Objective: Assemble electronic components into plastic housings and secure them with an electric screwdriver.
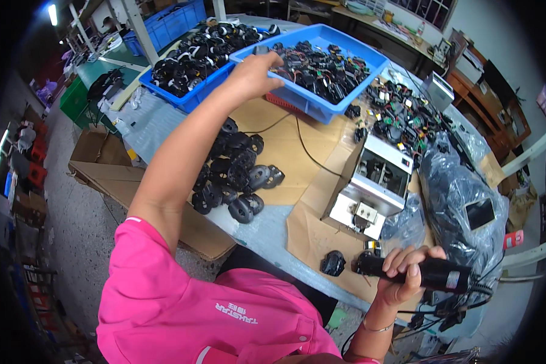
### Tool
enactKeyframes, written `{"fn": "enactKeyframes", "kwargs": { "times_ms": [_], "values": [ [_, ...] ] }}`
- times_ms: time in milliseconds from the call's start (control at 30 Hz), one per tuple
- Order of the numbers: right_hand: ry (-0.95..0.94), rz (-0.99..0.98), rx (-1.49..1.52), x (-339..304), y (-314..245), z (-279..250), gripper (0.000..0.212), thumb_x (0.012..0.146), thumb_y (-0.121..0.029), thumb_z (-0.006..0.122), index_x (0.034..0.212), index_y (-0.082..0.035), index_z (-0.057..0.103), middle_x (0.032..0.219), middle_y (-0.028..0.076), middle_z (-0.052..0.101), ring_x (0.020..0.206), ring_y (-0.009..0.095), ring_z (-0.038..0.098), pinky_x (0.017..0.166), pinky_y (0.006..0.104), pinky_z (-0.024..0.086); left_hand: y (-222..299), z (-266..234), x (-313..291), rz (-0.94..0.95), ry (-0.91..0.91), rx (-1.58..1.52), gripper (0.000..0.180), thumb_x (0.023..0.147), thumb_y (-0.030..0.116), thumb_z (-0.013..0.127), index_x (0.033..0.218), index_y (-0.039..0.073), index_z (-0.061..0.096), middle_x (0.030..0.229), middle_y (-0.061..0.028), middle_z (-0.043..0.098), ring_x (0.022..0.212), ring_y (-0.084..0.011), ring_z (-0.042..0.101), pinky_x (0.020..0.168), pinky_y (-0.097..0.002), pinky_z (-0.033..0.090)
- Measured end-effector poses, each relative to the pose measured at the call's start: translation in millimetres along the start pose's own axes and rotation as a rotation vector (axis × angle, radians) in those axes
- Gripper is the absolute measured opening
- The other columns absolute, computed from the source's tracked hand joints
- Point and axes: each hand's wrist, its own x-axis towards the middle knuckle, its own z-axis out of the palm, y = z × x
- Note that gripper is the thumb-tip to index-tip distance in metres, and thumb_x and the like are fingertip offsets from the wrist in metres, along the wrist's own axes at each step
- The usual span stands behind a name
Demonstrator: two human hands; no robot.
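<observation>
My left hand [258, 74] reaches over the near-left rim of a blue tray [306, 104] full of small black parts with thin wires [327, 67]. Its thumb and index finger are apart; a small dark block lies just beyond the knuckles. In my right hand [404, 270] is a black corded electric screwdriver [446, 275], held almost level with its front end pointing left. Close to that end, a round black part [332, 263] rests on brown cardboard. To the left of the cardboard lies a pile of black oval shells [239, 167].
A metal box-shaped machine [373, 182] with a cable stands mid-table. Another blue bin [185, 100] holds black and white parts. Loose wired parts [400, 115] spread at the right, near plastic bags [458, 188] with a phone [480, 213] on top. A cardboard box [103, 161] sits left.
</observation>
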Motion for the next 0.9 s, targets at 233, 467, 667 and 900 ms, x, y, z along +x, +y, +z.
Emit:
{"fn": "enactKeyframes", "kwargs": {
  "times_ms": [233,467,667,900],
  "values": [
    [0.084,0.014,-0.034,-7.0,-7.5,-2.6,0.043,0.086,-0.01,0.062,0.121,-0.005,0.037,0.062,0.004,0.045,0.048,0.014,0.044,0.043,0.0277,0.043,2.7,32.4,27.6,-0.11,-0.099,-0.054,0.065,0.073,0.039,0.08,0.124,0.007,0.057,0.123,-0.0144,0.065,0.117,-0.0329,0.059,0.097,-0.0443,0.046],
    [0.095,0.053,-0.053,-7.5,-2.0,1.5,0.045,0.086,-0.012,0.065,0.121,-0.006,0.037,0.062,0.004,0.047,0.048,0.014,0.045,0.043,0.0287,0.043,35.9,47.9,27.8,-0.139,-0.029,0.102,0.069,0.072,0.045,0.079,0.128,0.012,0.054,0.121,-0.0092,0.064,0.116,-0.0283,0.056,0.095,-0.0471,0.037],
    [0.107,0.062,-0.036,-8.8,-2.8,5.1,0.046,0.085,-0.011,0.067,0.12,-0.006,0.038,0.062,0.004,0.047,0.049,0.015,0.046,0.043,0.0291,0.043,42.1,60.9,28.3,-0.063,0.016,0.229,0.059,0.074,0.039,0.078,0.122,0.014,0.057,0.12,-0.0084,0.064,0.116,-0.0287,0.054,0.097,-0.0492,0.03],
    [0.106,0.061,-0.02,-8.9,-2.9,4.9,0.045,0.085,-0.01,0.067,0.119,-0.006,0.038,0.061,0.005,0.047,0.048,0.015,0.046,0.043,0.0295,0.044,35.0,68.7,28.0,-0.019,0.091,0.234,0.053,0.075,0.037,0.077,0.116,0.01,0.058,0.116,-0.0097,0.065,0.115,-0.0283,0.055,0.103,-0.0556,0.024]
  ]
}}
